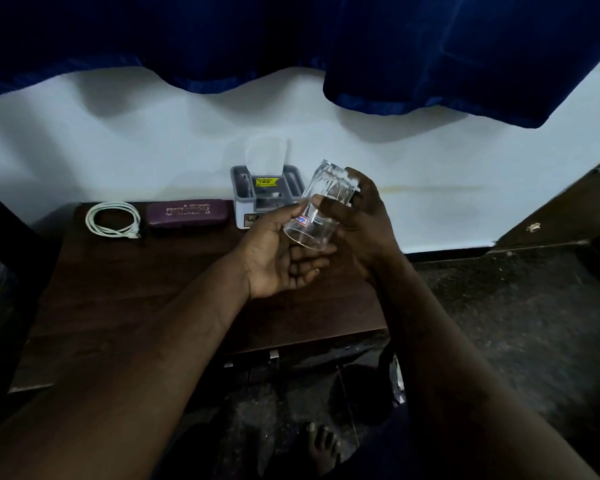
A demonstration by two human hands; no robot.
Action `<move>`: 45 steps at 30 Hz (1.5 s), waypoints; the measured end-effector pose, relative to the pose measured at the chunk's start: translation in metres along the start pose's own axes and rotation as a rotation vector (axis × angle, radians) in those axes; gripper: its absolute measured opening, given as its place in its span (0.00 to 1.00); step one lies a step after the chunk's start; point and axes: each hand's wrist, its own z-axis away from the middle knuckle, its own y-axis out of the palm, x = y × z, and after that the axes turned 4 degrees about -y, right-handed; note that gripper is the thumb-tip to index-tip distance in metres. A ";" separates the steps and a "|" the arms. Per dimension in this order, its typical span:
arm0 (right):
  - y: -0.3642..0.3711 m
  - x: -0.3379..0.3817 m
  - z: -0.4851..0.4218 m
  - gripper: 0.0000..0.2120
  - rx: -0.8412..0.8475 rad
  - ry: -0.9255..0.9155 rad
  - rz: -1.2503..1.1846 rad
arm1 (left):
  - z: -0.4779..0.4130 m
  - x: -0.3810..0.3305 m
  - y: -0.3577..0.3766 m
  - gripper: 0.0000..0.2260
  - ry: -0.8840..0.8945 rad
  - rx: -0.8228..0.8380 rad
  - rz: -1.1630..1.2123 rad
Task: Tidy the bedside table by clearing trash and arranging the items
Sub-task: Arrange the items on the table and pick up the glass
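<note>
**A dim bedroom corner at home**

Blue curtains (430, 46) are hanging at twelve o'clock over a white wall (118, 150). A wooden bedside table (125, 289) is holding a coiled cable (113, 220), a spectacle case (187, 213) and an organiser (265, 194); a bare foot (321, 448) is resting at six o'clock.

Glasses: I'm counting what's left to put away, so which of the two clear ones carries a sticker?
The tilted glass held in both hands has it; the upright one in the grey organiser shows none.

The front and middle of the tabletop (111, 306) lie bare, open to a reach. Along the back edge, a coiled white cable (113, 220), a purple spectacle case (187, 213) and a grey organiser box (265, 195) stand in a row.
</note>
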 end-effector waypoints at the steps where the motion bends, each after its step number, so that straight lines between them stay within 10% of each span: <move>1: -0.001 -0.002 -0.003 0.27 -0.029 -0.002 0.034 | -0.003 0.002 0.005 0.29 0.002 0.016 0.005; 7: -0.009 -0.015 -0.021 0.31 -0.241 -0.081 0.537 | -0.030 0.008 0.016 0.08 0.309 -0.487 -0.305; 19: -0.013 -0.054 -0.066 0.34 -0.389 -0.248 0.692 | -0.041 0.017 0.014 0.33 0.376 -0.436 -0.490; 45: -0.014 -0.076 -0.092 0.48 -0.300 -0.134 0.829 | -0.040 0.011 -0.002 0.29 0.393 -0.495 -0.509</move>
